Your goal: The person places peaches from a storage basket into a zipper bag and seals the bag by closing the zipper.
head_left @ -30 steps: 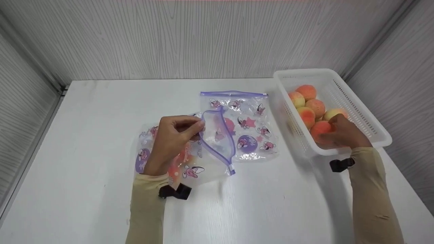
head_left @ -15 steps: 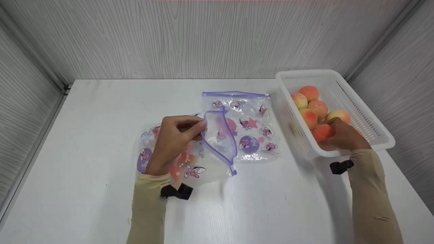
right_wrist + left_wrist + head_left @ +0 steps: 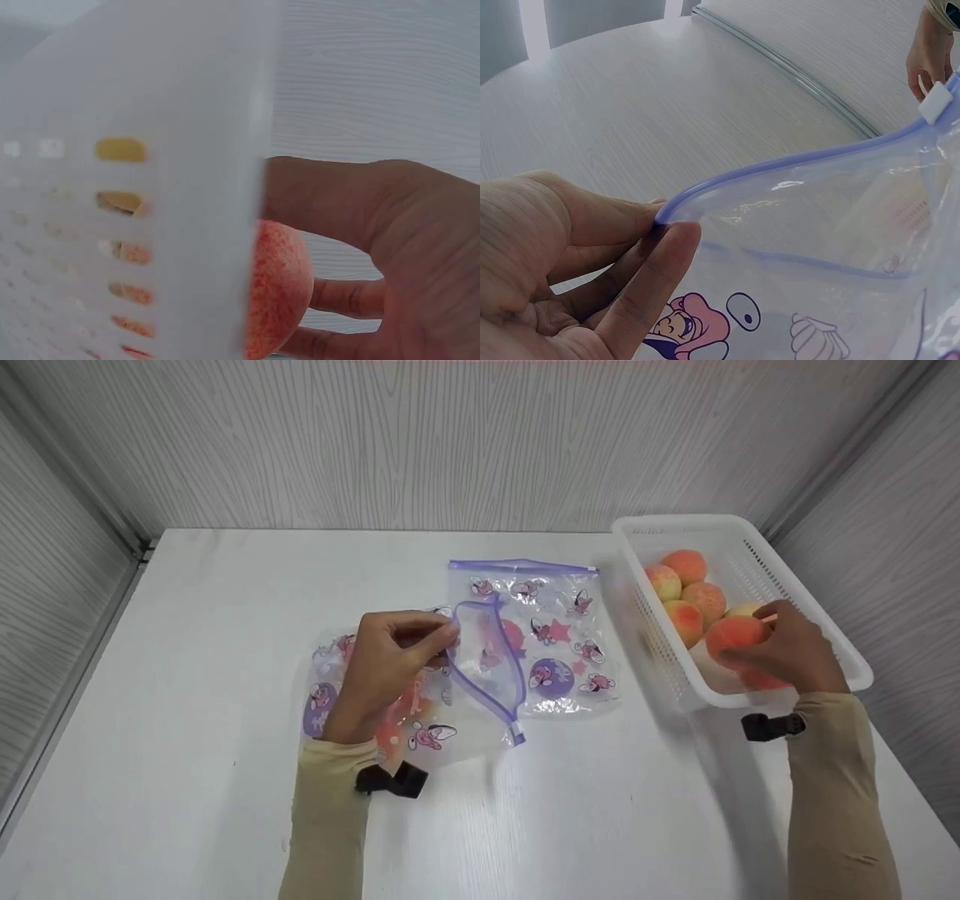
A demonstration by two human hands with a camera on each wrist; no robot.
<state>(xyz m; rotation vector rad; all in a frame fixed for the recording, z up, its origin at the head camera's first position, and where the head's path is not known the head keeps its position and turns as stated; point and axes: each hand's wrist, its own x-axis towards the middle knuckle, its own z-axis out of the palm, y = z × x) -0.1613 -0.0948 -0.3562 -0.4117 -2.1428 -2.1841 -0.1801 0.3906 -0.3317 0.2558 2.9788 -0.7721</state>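
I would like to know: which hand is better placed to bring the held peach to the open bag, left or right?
Right, I think. The right hand grips the peach at the basket, while the left hand pinches the edge of the open bag and seems more useful holding its mouth open.

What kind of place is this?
It's probably a small indoor work booth. A white table has grey wood-grain walls behind it and at both sides, and on it are zip bags and a basket of peach-like fruit.
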